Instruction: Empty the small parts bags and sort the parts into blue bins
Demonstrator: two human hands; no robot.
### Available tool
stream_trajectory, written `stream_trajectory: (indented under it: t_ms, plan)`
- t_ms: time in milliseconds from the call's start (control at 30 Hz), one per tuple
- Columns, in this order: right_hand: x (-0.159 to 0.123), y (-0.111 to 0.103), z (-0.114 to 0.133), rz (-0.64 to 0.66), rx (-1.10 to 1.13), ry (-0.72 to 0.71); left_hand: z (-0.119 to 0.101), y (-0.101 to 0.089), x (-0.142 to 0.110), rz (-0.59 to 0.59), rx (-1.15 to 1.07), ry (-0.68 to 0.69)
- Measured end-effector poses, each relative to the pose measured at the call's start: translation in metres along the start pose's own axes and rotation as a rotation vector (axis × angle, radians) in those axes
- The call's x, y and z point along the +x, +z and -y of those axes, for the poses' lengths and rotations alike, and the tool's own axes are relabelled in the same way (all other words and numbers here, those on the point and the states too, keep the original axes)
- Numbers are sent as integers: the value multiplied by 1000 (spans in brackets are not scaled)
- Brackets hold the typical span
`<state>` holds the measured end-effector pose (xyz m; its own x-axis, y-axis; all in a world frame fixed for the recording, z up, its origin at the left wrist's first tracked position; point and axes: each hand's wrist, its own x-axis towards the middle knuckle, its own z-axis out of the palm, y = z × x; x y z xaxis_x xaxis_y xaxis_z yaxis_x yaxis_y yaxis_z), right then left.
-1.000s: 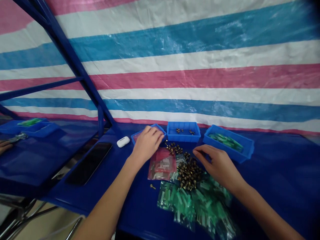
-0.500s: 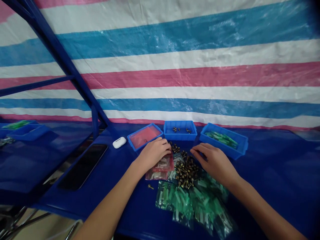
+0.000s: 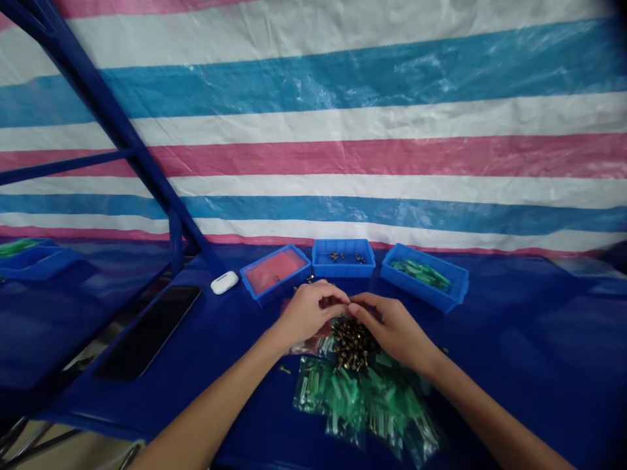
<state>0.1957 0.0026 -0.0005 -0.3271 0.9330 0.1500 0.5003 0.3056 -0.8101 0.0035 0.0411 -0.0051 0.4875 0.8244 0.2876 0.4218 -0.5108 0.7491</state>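
Two hands (image 3: 309,314), three near blue boxes (image 3: 343,269), one black phone (image 3: 151,333), one white case (image 3: 225,282). Maybe two other boxes (image 3: 44,266) far left; hard to see.

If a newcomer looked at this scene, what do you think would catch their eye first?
Probably the large striped sheet in pink, white and blue, filling the background. Next might come the left hand and right hand, fingertips close together by the far edge of a pile of small brass-coloured parts, with green packets on its near side. Beyond the hands, three blue trays stand side by side.
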Motion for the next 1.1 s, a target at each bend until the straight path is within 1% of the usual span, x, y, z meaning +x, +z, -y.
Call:
stream_trajectory:
  t_ms: [167,300,367,433,500,567,633,667,733,800,867,967,1033,1100]
  plan:
    - [2,-5,-2,15,-65,-26,3,6,-2,1,-90,-14]
    - [0,-7,-2,31,-98,-44,1,5,-2,-6,-113,-22]
    - [-3,-6,1,28,-115,-60,-2,2,-1,-6,-112,-1]
    - [-5,-7,5,-39,-145,-108,-4,-4,0,-17,-102,34]
    - [-2,-12,11,-174,-202,-205,-4,-11,2,-73,-61,48]
    - [10,-20,15,-321,-310,-308,1,-18,3,-166,53,39]
    - [29,-30,14,-409,-470,-330,9,-22,4,-224,240,27]
    - [40,-34,12,-433,-551,-284,13,-23,4,-221,335,26]
    - [56,-38,5,-398,-667,-164,20,-23,3,-157,485,34]
    - [58,-36,-4,-394,-685,-91,24,-20,1,-73,583,34]
    - [47,-28,-13,-358,-658,-86,25,-19,-1,-17,644,14]
    - [21,-17,-22,-271,-590,-97,25,-18,-4,18,693,-36]
    - [9,-14,-24,-250,-539,-81,25,-19,-5,40,721,-67]
    - [4,-14,-25,-254,-492,-64,24,-20,-5,62,744,-83]
